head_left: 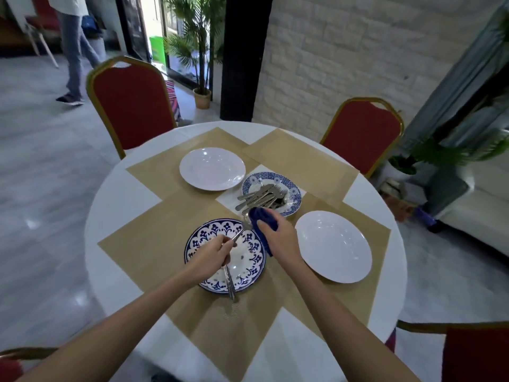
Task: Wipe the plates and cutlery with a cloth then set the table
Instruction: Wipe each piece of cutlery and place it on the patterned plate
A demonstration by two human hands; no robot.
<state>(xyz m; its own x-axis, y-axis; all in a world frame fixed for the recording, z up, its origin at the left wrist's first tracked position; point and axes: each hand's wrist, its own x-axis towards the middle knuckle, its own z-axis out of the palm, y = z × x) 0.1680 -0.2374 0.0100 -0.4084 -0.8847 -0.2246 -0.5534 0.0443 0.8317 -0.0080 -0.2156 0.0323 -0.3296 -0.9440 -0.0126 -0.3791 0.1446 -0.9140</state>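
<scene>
- Head view looks down on a round white surface (110,216) with tan placemats (154,238); both hands work over its near middle.
- I judge the task to be in its cutlery part. A pile of cutlery (259,197) lies on a small blue-rimmed plate (292,188) just beyond the right hand, so many pieces seem to wait for wiping.
- Three plates lie on mats: a blue-patterned plate (248,274) under the left hand, a white plate (333,246) just to the right of the right hand, and another white plate (212,169) further beyond the left hand. If they are wiped already, I cannot tell.
- No cutlery is laid beside any plate, and the mat far beyond the right hand has no plate, so the setting is mostly not done.
- The left hand (213,253) reaches forward over the patterned plate, its fingers curled around held cutlery (239,232). One end points up to the cloth, and handles stick out under the hand toward the person. How many pieces it holds, I cannot tell.
- The right hand (278,238) is close beside the left one, with the wrist turned inward. It grips a blue cloth (264,216) bunched in the fingers, and the cloth meets the tip of the held cutlery.
- Both forearms come in from the near edge and converge over the patterned plate.
</scene>
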